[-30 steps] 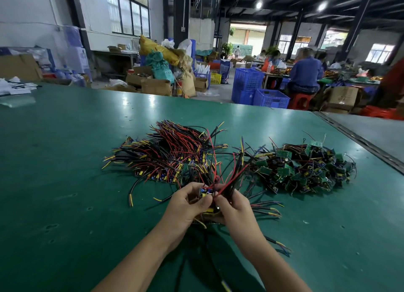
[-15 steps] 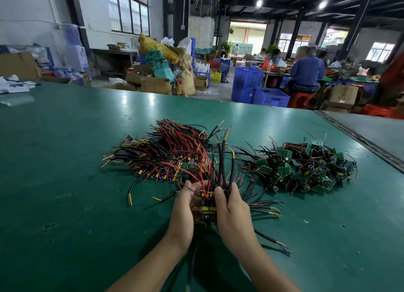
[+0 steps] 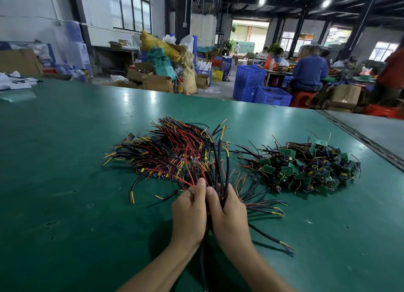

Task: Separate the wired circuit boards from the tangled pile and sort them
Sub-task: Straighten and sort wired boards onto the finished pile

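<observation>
l hand [image 3: 189,213] + r hand [image 3: 229,217] closed in, pressed together gripping wired boards bundle [image 3: 219,180] btwn both heaps; wires went slanted to upright. looks free of tangled pile [image 3: 306,167], sorted heap [image 3: 170,154] next

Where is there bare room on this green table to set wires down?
Widest bare green table lies left of the tangled red, black and yellow wire pile. Also free: near right, below the heap of green circuit boards. Crowded: between the piles, crossed by stray wires, and around the left hand and right hand gripping a wire bundle.
</observation>
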Tool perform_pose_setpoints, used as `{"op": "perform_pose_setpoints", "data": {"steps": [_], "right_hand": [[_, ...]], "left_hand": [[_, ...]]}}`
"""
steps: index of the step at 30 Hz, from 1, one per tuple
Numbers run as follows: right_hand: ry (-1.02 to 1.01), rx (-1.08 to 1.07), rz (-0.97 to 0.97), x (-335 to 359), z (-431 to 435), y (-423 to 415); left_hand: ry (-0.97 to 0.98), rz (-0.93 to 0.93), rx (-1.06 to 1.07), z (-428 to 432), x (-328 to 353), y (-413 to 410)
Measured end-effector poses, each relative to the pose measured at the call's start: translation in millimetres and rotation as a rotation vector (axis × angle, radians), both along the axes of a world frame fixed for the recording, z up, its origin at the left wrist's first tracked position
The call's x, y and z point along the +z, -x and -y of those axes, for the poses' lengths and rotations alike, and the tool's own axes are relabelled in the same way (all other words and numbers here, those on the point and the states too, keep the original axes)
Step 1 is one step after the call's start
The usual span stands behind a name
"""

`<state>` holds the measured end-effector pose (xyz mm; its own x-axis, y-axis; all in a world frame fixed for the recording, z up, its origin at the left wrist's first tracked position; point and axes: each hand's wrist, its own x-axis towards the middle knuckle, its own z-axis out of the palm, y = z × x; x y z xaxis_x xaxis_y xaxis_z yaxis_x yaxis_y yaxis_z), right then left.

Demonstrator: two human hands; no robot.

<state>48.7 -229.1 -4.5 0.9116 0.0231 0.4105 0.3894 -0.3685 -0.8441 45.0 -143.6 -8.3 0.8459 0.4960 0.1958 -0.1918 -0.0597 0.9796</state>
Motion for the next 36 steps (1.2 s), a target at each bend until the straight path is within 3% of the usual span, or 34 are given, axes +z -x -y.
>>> {"op": "perform_pose_setpoints", "data": {"steps": [3,8,13,17,28,36], "right_hand": [[0.002,-0.005,0.0,-2.1,-6.0,2.0],[-0.014,0.028,-0.058,-2.4,-10.8,-1.2],[0.11,0.075,-0.081,1.5,-7.1,-4.5],[0.156,0.075,-0.075,4.6,-5.1,-4.1],[-0.048,0.143,-0.013,-0.8,-6.3,0.2],[-0.025,0.143,-0.08,-0.9,-8.0,-3.3]], "left_hand": [[-0.005,-0.084,0.021,-1.2,6.3,-0.2],[-0.095,-0.046,0.07,-5.2,7.1,-1.5],[-0.166,-0.059,0.155,-9.8,4.2,-4.1],[-0.086,-0.163,0.136,-9.4,7.1,-6.2],[0.01,-0.077,-0.005,-12.1,7.1,-9.4],[0.022,-0.086,0.019,-12.2,5.8,-8.7]]}}
